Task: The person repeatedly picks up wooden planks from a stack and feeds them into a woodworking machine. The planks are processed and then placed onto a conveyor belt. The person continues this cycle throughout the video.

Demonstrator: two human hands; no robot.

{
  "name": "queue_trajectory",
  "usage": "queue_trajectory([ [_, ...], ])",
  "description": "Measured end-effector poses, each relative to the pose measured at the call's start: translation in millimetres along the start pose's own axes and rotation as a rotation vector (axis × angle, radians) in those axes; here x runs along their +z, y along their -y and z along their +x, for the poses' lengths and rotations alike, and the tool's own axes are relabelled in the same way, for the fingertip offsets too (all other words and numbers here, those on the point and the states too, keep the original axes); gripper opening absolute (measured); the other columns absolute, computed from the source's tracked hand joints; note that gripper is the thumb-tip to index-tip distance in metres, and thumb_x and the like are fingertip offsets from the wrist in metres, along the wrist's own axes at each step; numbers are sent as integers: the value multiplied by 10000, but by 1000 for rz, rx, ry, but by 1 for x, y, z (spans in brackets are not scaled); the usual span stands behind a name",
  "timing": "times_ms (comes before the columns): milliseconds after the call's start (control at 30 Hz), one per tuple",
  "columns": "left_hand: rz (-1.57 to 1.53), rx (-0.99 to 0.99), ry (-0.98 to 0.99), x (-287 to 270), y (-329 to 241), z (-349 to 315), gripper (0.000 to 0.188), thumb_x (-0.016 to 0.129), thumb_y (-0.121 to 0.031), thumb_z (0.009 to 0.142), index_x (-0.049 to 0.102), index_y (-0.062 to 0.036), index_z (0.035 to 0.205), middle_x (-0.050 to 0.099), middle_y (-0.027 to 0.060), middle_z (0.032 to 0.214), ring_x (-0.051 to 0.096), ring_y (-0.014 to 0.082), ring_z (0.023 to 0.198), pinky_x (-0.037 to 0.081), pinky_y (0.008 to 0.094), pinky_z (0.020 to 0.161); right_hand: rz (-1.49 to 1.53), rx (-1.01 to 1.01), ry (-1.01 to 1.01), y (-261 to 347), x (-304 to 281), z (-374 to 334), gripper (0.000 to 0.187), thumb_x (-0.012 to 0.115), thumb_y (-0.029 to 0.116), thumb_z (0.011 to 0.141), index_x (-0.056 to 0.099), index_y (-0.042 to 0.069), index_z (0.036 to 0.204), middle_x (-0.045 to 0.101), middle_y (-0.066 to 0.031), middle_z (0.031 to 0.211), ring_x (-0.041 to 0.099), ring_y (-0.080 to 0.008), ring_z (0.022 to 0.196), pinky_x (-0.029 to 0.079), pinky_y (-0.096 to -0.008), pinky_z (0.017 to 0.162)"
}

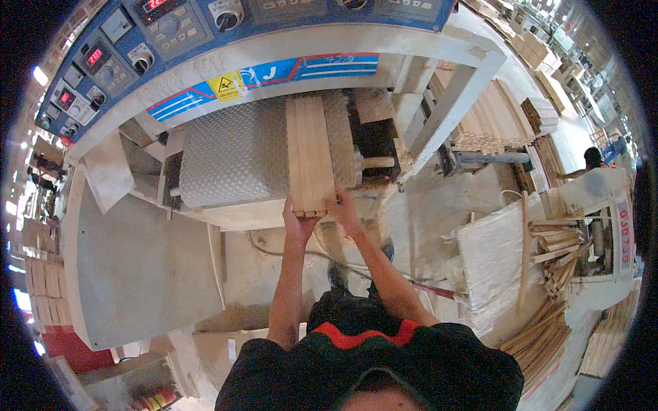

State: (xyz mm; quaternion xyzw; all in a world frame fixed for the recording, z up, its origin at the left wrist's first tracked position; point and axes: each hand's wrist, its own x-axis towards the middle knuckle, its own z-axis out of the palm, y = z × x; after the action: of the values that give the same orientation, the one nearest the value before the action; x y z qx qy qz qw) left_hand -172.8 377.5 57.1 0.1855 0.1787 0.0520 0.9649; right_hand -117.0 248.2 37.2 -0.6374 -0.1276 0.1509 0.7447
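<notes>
A bundle of long, narrow wooden strips (310,154) lies side by side on the grey textured conveyor belt (233,154) of a machine. Its far end runs in under the machine's front panel, and its near end sticks out past the belt edge toward me. My left hand (299,218) grips the near end from the left, its fingers partly hidden under the wood. On the right side of the same end, my right hand (345,211) is closed against the strips.
Above the belt runs a blue control panel (199,31) with dials and red displays. A pale board table (144,267) stands at the left. Stacked boards (490,120) lie at the right, with loose wooden strips (558,243) nearer. A hose (274,253) crosses the floor.
</notes>
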Motion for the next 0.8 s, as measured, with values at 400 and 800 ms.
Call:
queue_trajectory([
  [400, -55, -29, -164, 9, -5, 5, 576, 540, -417, 843, 415, -22, 1243, 474, 206, 1222, 477, 416, 1122, 393, 645, 931, -1, 26, 1, -15, -7, 19, 532, 603, 122, 866, 406, 75, 1358, 630, -45, 999, 569, -107, 844, 476, -273, 732],
  [800, -25, -66, -157, 13, 20, 0, 710, 508, -473, 872, 240, -88, 1405, 287, 214, 1404, 376, 432, 1233, 360, 528, 1027, -525, 160, 26, -2, -32, 12, 436, 641, 248, 824, 557, 12, 1181, 654, -140, 955, 633, -210, 836, 508, -334, 736],
])
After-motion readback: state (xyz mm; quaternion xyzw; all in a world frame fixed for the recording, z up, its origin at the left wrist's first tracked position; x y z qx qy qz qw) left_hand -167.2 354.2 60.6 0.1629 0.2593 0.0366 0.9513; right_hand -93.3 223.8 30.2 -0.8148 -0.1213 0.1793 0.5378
